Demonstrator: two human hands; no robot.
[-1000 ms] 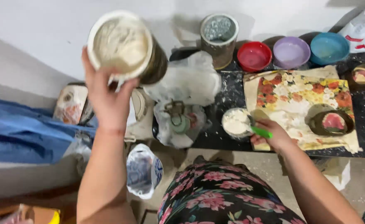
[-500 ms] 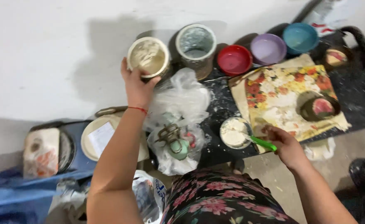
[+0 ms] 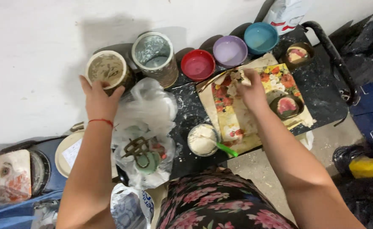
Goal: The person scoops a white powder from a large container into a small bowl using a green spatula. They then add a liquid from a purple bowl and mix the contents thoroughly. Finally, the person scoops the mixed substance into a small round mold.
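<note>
We see the left hand (image 3: pixel 96 98) wrapped around the near side of a paint-smeared tin (image 3: pixel 106 69), which stands upright on the far-left corner of the black table (image 3: pixel 322 91), just left of a second, taller can (image 3: pixel 154 57). The right hand (image 3: pixel 251 91) rests on the floral paper (image 3: pixel 254 106), fingers pinched narrow on a pale scrap at its far edge, right of that tin. Of the 2 hands, the left is the nearer to the tin, whose long axis runs vertical.
</note>
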